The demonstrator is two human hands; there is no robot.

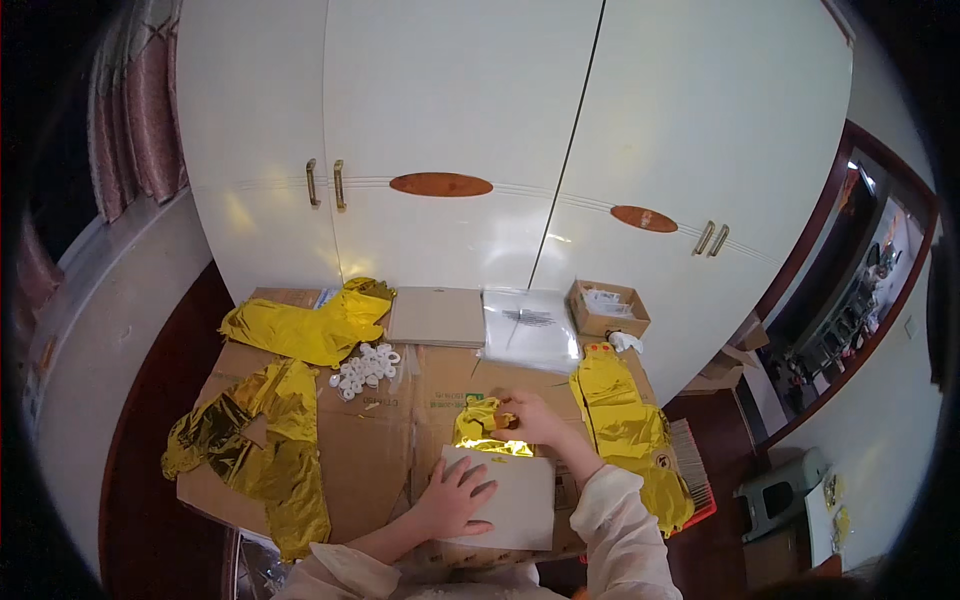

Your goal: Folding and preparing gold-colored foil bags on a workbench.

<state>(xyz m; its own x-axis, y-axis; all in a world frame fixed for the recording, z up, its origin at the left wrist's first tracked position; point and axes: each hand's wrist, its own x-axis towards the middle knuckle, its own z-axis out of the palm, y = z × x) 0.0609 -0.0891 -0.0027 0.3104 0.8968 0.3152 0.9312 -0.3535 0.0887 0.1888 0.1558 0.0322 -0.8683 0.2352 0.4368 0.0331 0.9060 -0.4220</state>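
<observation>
My left hand (458,497) lies with fingers spread on a pale grey card (525,510) at the near edge of the cardboard-covered table. Beyond the card's far edge is a crumpled, shiny gold foil piece (478,412), its near part meeting or passing behind the card. My right hand (532,418) has its fingers bent closed on the right side of this foil. Whether the foil is fixed to the card I cannot tell.
Flat gold foil pieces lie left (290,400) and right (625,420). Small white rings (365,372) sit in a pile at left. Along the back are stacked grey cards (437,315), clear plastic bags (528,340) and a small cardboard box (625,322), before a white cabinet (450,100).
</observation>
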